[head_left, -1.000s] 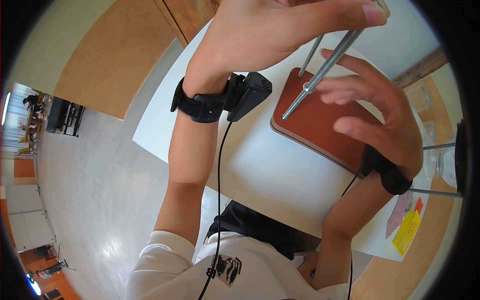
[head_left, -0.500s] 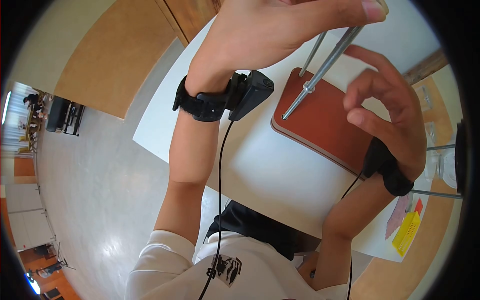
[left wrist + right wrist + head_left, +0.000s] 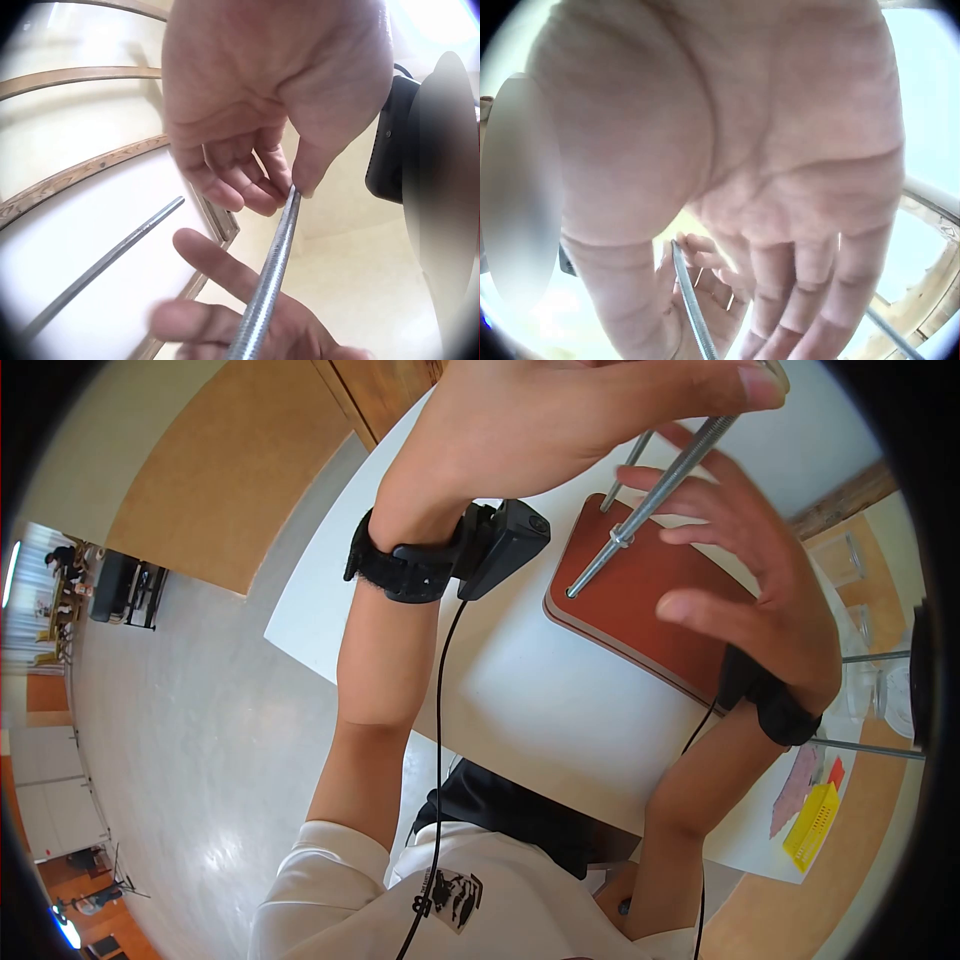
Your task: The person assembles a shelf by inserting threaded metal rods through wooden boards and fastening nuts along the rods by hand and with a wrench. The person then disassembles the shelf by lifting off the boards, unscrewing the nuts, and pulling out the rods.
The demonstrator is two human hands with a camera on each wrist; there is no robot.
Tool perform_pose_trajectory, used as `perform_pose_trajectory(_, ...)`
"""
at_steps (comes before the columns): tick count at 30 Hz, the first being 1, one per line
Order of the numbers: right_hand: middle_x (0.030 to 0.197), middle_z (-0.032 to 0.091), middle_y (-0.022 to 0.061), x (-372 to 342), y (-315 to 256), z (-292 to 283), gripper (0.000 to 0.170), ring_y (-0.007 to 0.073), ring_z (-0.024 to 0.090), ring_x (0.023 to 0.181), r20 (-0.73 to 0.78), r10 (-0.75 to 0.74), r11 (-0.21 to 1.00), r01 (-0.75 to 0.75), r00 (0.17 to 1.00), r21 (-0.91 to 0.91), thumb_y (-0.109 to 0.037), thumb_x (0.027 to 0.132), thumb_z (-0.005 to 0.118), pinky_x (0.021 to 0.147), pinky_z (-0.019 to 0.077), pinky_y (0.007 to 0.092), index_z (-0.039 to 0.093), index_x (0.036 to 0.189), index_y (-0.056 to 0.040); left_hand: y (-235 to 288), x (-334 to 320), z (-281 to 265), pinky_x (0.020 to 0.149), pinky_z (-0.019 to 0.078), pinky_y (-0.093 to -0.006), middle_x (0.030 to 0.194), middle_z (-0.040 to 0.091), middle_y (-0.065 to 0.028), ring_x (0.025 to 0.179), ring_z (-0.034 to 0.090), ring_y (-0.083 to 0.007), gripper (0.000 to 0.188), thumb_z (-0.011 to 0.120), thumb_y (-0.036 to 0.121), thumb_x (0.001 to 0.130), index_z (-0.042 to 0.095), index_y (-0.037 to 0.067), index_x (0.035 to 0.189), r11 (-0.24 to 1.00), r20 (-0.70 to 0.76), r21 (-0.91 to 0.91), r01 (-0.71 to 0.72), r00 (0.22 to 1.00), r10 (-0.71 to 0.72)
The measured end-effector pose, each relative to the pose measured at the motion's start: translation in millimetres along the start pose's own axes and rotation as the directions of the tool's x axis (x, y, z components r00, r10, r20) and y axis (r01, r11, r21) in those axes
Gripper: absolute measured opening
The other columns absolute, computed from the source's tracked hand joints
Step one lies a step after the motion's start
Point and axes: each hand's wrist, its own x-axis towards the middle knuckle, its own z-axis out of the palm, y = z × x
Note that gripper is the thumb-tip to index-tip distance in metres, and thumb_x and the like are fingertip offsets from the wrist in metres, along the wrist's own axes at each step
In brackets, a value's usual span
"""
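Note:
At the top of the head view, my left hand (image 3: 550, 430) pinches the upper end of a threaded metal rod (image 3: 672, 480) between thumb and fingertips. The rod's lower end stands at a corner hole of a red-brown board (image 3: 660, 595) with rounded corners. Partway up the rod sits a nut (image 3: 621, 535) with a flange. Behind it, a second rod (image 3: 627, 468) rises from another corner. Just right of the first rod, my right hand (image 3: 765, 575) has its fingers spread and holds nothing; the left wrist view shows its fingers (image 3: 214, 262) passing behind the rod.
The board lies on a white table (image 3: 500, 680). A yellow basket (image 3: 812, 827) and a pink sheet (image 3: 796, 790) lie near the right edge. Clear containers (image 3: 840, 555) stand beyond my right hand, beside more metal rods (image 3: 870, 747). A black cable (image 3: 440, 710) hangs from my left wrist.
My right hand drew back to the right with fingers curled half a second ago; now its fingers reach out by the rod again. The left hand keeps its pinch, shifted slightly right.

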Motion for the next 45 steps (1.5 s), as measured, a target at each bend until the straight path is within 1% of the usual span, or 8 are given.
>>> perform_pose_trajectory(2, 0.134, 0.065, 0.0137, -1.1, -0.5, 7.3, 0.059, 0.0178, 0.064, 0.118, 0.038, -0.006, 0.993, 0.001, 0.999, 0.120, -0.011, 0.081, 0.076, 0.104, 0.0468, 0.0352, 0.059, 0.136, 0.0012, 25.3, 2.6, -6.7, 0.069, 0.0528, -0.0205, 0.096, 0.073, -0.0053, 0.082, 0.066, -0.0087, 0.024, 0.073, 0.019, 0.099, 0.070, 0.001, 0.114, 0.966, 0.167, -0.120, 0.230, 0.964, -0.209)
perform_pose_trajectory(8, 0.143, 0.061, 0.0156, -2.5, -14.8, -23.2, 0.078, 0.0221, 0.060, 0.126, 0.196, 0.336, 0.933, -0.353, 0.921, 0.062, -0.016, 0.078, 0.079, 0.108, 0.0449, 0.0385, 0.048, 0.148, -0.0002, 6.2, 0.0, 17.2, 0.064, 0.0510, -0.0206, 0.090, 0.071, -0.0035, 0.078, 0.064, -0.0066, 0.022, 0.072, 0.016, 0.099, 0.070, 0.000, 0.114, 0.998, -0.101, 0.068, 0.009, 0.995, -0.002)
perform_pose_trajectory(11, 0.141, 0.062, 0.0150, 0.4, -2.1, -2.7, 0.075, 0.0213, 0.061, 0.125, 0.045, 0.047, 0.998, -0.048, 0.998, 0.029, -0.016, 0.078, 0.078, 0.108, 0.0442, 0.0386, 0.050, 0.146, -0.0007, -2.2, 0.1, -3.7, 0.064, 0.0508, -0.0208, 0.090, 0.071, -0.0037, 0.079, 0.064, -0.0069, 0.023, 0.073, 0.017, 0.099, 0.069, 0.000, 0.114, 0.988, 0.106, -0.145, 0.049, 0.994, -0.034)
perform_pose_trajectory(21, 0.145, 0.059, 0.0163, 1.6, -5.2, -15.7, 0.093, 0.0246, 0.058, 0.133, 0.244, 0.278, 0.958, -0.286, 0.929, -0.002, -0.015, 0.080, 0.078, 0.112, 0.0416, 0.0375, 0.032, 0.160, -0.0045, 4.0, -2.5, 12.3, 0.067, 0.0501, -0.0204, 0.092, 0.071, -0.0038, 0.079, 0.063, -0.0067, 0.022, 0.072, 0.016, 0.099, 0.069, -0.001, 0.114, 0.999, -0.067, 0.024, 0.041, 0.997, -0.039)
perform_pose_trajectory(23, 0.137, 0.064, 0.0136, -0.2, 6.2, 4.0, 0.085, 0.0203, 0.064, 0.121, 0.024, -0.016, 0.991, 0.013, 1.000, 0.131, -0.014, 0.081, 0.076, 0.109, 0.0435, 0.0357, 0.039, 0.156, -0.0036, 1.1, -3.5, 8.0, 0.068, 0.0503, -0.0208, 0.093, 0.071, -0.0036, 0.080, 0.063, -0.0069, 0.022, 0.073, 0.017, 0.099, 0.070, 0.000, 0.114, 0.998, -0.032, 0.027, 0.050, 0.998, -0.049)
perform_pose_trajectory(26, 0.133, 0.066, 0.0123, 1.8, -2.6, 0.3, 0.082, 0.0187, 0.065, 0.116, 0.176, 0.056, 0.991, -0.076, 0.983, 0.108, -0.015, 0.081, 0.076, 0.106, 0.0445, 0.0340, 0.043, 0.154, -0.0032, 29.0, 1.6, -6.2, 0.068, 0.0497, -0.0209, 0.094, 0.071, -0.0034, 0.081, 0.063, -0.0068, 0.022, 0.073, 0.016, 0.099, 0.070, 0.000, 0.114, 0.930, 0.215, -0.226, 0.289, 0.946, -0.242)
perform_pose_trajectory(39, 0.148, 0.055, 0.0181, -0.8, -2.5, -4.8, 0.084, 0.0205, 0.063, 0.119, 0.164, 0.024, 0.993, -0.042, 0.986, 0.109, -0.018, 0.077, 0.079, 0.107, 0.0438, 0.0353, 0.044, 0.151, -0.0009, 23.7, -2.0, 2.8, 0.067, 0.0503, -0.0203, 0.095, 0.071, -0.0040, 0.081, 0.063, -0.0066, 0.024, 0.073, 0.017, 0.099, 0.070, 0.000, 0.114, 0.974, 0.163, -0.080, 0.213, 0.967, -0.198)
perform_pose_trajectory(45, 0.151, 0.052, 0.0197, -5.3, -11.8, -21.5, 0.091, 0.0241, 0.061, 0.125, 0.162, 0.342, 0.938, -0.347, 0.926, 0.004, -0.025, 0.076, 0.081, 0.109, 0.0438, 0.0389, 0.040, 0.154, -0.0004, -1.1, -1.6, 7.6, 0.066, 0.0505, -0.0204, 0.091, 0.071, -0.0036, 0.079, 0.064, -0.0059, 0.024, 0.073, 0.016, 0.099, 0.069, -0.002, 0.114, 0.999, -0.060, 0.009, 0.040, 0.997, -0.039)
